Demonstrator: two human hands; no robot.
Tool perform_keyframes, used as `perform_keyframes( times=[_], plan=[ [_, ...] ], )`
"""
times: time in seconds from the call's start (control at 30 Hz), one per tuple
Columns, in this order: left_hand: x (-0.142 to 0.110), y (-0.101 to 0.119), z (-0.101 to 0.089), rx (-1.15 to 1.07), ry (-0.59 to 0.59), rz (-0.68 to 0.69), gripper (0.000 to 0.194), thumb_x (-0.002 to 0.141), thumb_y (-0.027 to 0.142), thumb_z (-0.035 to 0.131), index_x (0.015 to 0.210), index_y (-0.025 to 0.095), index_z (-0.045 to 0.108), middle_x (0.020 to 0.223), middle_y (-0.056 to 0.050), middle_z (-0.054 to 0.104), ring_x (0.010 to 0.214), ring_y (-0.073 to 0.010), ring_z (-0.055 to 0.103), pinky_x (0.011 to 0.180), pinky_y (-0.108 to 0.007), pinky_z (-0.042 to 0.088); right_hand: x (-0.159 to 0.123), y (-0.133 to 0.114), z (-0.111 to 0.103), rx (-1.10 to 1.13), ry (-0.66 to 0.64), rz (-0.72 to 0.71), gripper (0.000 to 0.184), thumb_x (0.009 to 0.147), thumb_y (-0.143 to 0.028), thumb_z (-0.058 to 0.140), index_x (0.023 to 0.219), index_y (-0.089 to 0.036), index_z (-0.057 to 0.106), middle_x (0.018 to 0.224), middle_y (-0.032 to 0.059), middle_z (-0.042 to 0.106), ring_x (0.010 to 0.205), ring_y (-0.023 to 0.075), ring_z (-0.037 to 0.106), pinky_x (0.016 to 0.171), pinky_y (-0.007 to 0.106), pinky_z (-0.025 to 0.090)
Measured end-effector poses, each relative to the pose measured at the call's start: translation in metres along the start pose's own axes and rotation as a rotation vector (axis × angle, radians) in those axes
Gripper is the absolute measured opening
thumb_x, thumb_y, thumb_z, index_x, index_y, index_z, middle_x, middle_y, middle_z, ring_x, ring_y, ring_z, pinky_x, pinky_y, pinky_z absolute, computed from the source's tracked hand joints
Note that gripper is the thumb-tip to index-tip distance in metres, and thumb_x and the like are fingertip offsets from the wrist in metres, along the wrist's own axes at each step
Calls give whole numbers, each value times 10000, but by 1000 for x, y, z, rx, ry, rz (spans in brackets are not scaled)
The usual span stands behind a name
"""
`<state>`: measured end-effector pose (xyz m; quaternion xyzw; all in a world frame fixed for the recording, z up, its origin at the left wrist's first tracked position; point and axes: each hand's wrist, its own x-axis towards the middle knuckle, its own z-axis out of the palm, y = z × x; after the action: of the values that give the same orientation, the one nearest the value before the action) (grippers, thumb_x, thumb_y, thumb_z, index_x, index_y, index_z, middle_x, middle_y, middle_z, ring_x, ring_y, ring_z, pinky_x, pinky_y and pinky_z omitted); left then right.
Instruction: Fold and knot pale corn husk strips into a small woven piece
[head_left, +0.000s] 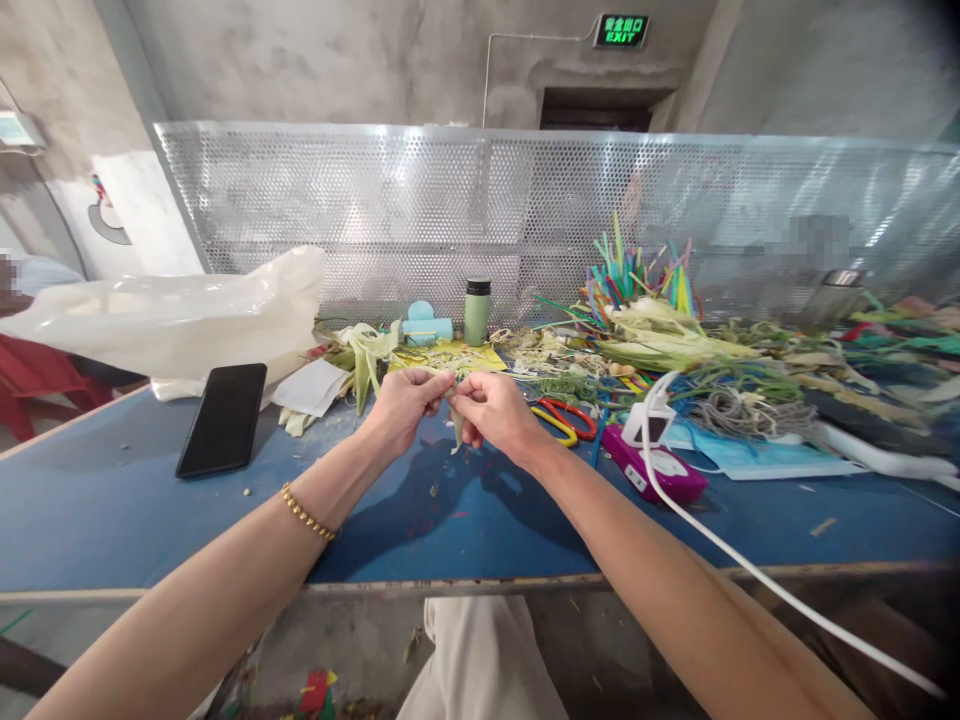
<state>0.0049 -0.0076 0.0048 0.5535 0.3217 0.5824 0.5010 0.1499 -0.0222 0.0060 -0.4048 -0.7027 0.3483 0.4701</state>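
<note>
My left hand (409, 405) and my right hand (495, 412) meet above the middle of the blue table, fingertips almost touching. Both are closed in a pinch on a small pale-green strip of corn husk (457, 428), whose narrow end hangs below the fingers. The fingers hide most of the strip. Just right of my right hand lie scissors with red and yellow handles (568, 420). Beyond my left hand are loose pale husks (367, 355), and a green flask with a black lid (477, 312) stands upright behind both hands.
A black phone (222, 420) and white paper (310, 387) lie left, before a large plastic bag (187, 320). On the right are a purple box (660, 470), a charger with white cable (649, 425), a blue mask (765, 455) and husks (667, 335). Perforated metal (420, 200) closes the back.
</note>
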Motion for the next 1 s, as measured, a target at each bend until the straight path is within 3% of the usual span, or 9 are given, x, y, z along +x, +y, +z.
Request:
perform_keyframes(
  times=[0.57, 0.67, 0.73, 0.87, 1.0],
  plan=[
    [2, 4, -4, -15, 22, -22, 396, 599, 380, 848, 492, 139, 553, 473, 20, 466, 462, -67, 394, 470, -244, 268, -1, -5, -5, -175, -27, -92, 183, 845, -251, 577, 673, -194, 553, 457, -23, 571, 362, 121, 551, 392, 227, 418],
    [1, 3, -4, 21, -3, -46, 409, 591, 402, 853, 500, 140, 552, 480, 23, 460, 465, -65, 382, 466, -243, 256, 0, -11, -16, -336, 129, -146, 360, 902, -356, 539, 588, -180, 546, 426, -13, 532, 375, 110, 536, 415, 224, 405],
    [0, 2, -4, 49, -22, -64, 409, 588, 408, 855, 507, 137, 559, 484, 21, 466, 470, -64, 381, 469, -242, 257, 0, -13, -21, -306, 204, -134, 316, 894, -376, 556, 662, -166, 596, 447, -15, 542, 380, 113, 541, 399, 216, 399],
    [-1, 0, -3, 40, -37, -68, 398, 578, 415, 858, 531, 126, 588, 495, 19, 478, 474, -63, 390, 477, -239, 268, 0, -10, -19, 14, -36, 26, 288, 861, -412, 591, 919, -137, 656, 601, 15, 638, 442, 145, 614, 379, 229, 463],
    [-1, 3, -3, -11, -71, -89, 389, 582, 417, 857, 556, 118, 610, 494, 24, 473, 472, -63, 390, 476, -238, 275, 1, -7, -16, 83, -49, 13, 201, 806, -313, 644, 880, -126, 650, 595, 9, 631, 441, 123, 590, 387, 223, 491]
  ],
)
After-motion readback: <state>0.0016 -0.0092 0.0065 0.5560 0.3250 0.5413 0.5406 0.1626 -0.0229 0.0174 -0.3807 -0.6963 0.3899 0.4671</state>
